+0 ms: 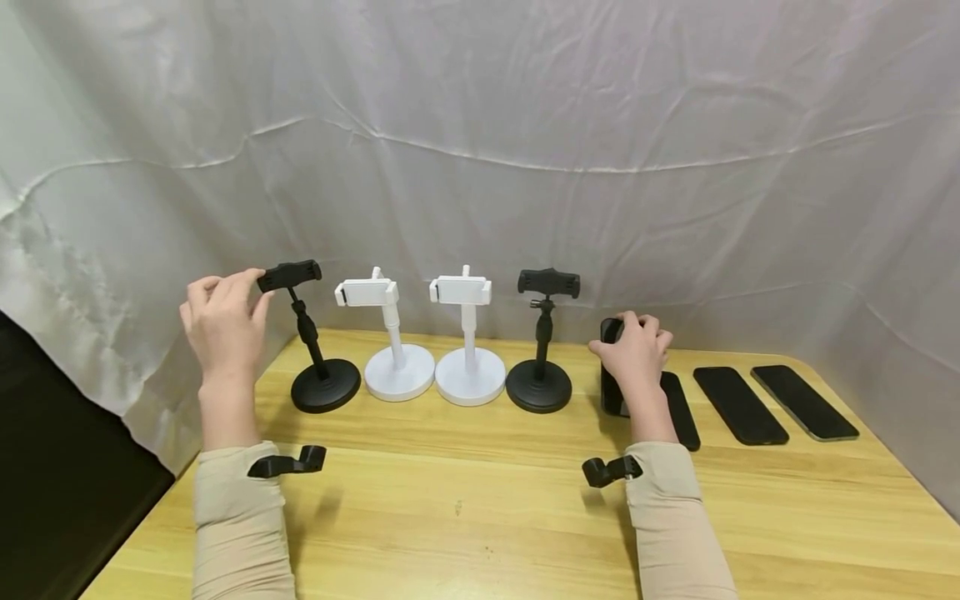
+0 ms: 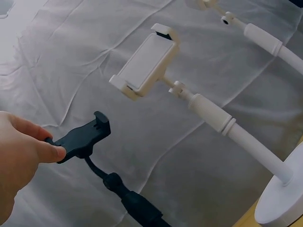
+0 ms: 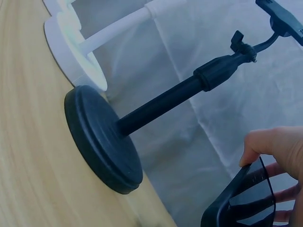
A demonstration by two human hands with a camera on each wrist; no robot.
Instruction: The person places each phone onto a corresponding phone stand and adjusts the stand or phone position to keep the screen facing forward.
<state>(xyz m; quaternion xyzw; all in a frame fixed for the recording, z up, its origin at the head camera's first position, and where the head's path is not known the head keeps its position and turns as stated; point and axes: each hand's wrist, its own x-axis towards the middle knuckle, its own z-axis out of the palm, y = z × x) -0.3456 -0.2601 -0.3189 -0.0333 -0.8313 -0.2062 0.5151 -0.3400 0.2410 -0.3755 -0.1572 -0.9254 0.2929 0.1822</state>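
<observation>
At the far left my left hand pinches the outer end of the clamp on a black phone stand. In the left wrist view, thumb and fingers take that clamp by one end, while its other end is free. My right hand grips a dark smartphone by its edges, to the right of a second black stand. The phone is tilted up in the right wrist view, its glossy face mirroring the fingers.
Two white phone stands are between the black ones. On the right, black phones lie flat on the wooden table. A pale curtain hangs close behind the row.
</observation>
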